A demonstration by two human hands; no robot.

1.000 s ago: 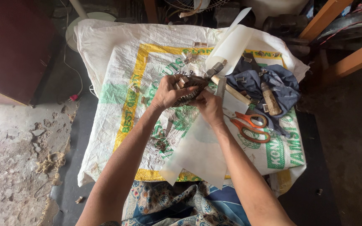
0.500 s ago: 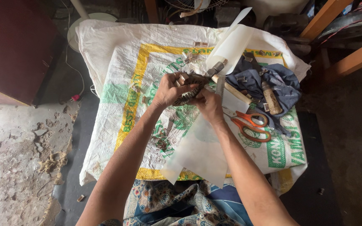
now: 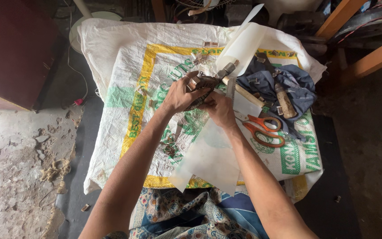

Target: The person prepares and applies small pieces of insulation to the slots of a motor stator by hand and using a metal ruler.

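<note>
Both my hands meet over the middle of a white woven sack (image 3: 124, 57) with yellow and green print. My left hand (image 3: 180, 95) is closed around a small brown strap-like piece with a metal buckle (image 3: 202, 84). My right hand (image 3: 219, 108) pinches the same piece from below. A hammer (image 3: 239, 86) with a wooden handle lies just beyond my fingers. A sheet of translucent white plastic (image 3: 211, 155) lies under my right wrist.
Orange-handled scissors (image 3: 264, 128) lie right of my right hand. A dark blue cloth (image 3: 297, 86) holds a wooden-handled tool (image 3: 284, 99) and small metal clips. A rolled white sheet (image 3: 244, 42) sits at the back. Bare concrete floor (image 3: 14, 150) lies at left, wooden beams (image 3: 372, 55) at right.
My hands have stayed together on the brown piece, with only slight shifts of the fingers. Nothing else has moved.
</note>
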